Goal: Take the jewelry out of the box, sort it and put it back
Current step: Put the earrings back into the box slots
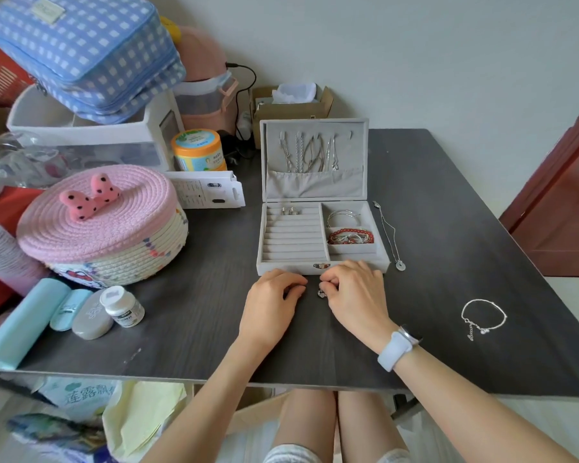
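- Head view: a dark wood-grain worktop (432, 202) is seen from above, with a grey jewelry box (318, 235) standing open at its middle, lid upright.
- Inside the lid, silver chains (310, 153) are hung in a row, their lower ends tucked into a fabric pocket.
- In the box's left section, rings (290, 211) are seated in the top slot of the ring rolls; the other slots are bare.
- On the right side, silver bangles (345, 218) are held in the rear compartment and a red beaded bracelet (350, 236) is packed into the middle one.
- A thin silver necklace (389, 233) is laid out straight on the worktop just beside the box's right wall, its round pendant nearest the front.
- A silver charm bracelet (483, 317) is spread in a loop well apart, toward the right edge.
- The left hand (274, 300) is rested on the worktop just before the box front, fingers curled together; whether anything is pinched cannot be told.
- The right hand (355, 294), a pale watch (396, 349) on its wrist, is set beside it, fingers closed on a small silver piece (321, 292) that hangs below the fingertips.
- A pink-lidded woven basket (101, 225) is parked at the left, near a small white bottle (122, 305).
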`<move>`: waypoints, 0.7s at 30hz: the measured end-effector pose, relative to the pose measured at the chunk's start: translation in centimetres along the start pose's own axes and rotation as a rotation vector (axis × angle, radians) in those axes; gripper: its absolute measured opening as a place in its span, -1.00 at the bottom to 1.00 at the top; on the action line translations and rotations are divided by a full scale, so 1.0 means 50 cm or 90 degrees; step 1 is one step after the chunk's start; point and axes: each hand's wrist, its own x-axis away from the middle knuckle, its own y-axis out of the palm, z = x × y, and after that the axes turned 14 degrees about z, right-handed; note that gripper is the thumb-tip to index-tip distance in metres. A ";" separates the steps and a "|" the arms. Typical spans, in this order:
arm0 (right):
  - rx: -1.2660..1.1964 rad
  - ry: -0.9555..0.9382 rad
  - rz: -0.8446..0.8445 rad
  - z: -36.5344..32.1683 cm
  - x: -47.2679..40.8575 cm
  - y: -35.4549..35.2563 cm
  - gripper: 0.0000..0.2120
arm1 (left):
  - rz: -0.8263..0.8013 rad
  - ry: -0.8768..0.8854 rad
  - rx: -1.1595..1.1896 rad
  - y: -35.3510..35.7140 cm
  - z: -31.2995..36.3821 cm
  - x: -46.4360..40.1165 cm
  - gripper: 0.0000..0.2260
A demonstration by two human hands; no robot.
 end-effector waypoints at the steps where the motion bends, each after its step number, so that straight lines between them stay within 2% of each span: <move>1: -0.012 0.017 -0.004 -0.001 -0.002 -0.001 -0.88 | 0.013 -0.006 0.009 -0.002 0.001 0.000 -0.88; 5: -0.055 0.056 0.007 -0.009 0.000 0.001 -0.89 | 0.070 -0.054 0.070 -0.013 0.006 0.001 -0.88; 9: -0.117 0.011 0.035 -0.009 0.008 -0.004 -0.91 | 0.082 -0.125 0.115 -0.024 0.009 0.000 -0.87; 13: -0.177 -0.053 -0.009 -0.010 0.000 -0.039 -0.92 | 0.082 -0.093 0.090 -0.044 0.014 0.003 -0.85; 17: -0.220 -0.074 -0.065 -0.022 -0.015 -0.083 -0.91 | -0.003 -0.016 0.058 -0.085 0.020 -0.023 -0.89; 19: -0.238 -0.058 -0.129 -0.030 -0.024 -0.093 -0.91 | -0.055 -0.029 0.073 -0.106 0.024 -0.050 -0.92; 21: -0.244 -0.030 -0.169 -0.033 -0.039 -0.089 -0.91 | -0.055 -0.071 0.077 -0.116 0.022 -0.084 -0.92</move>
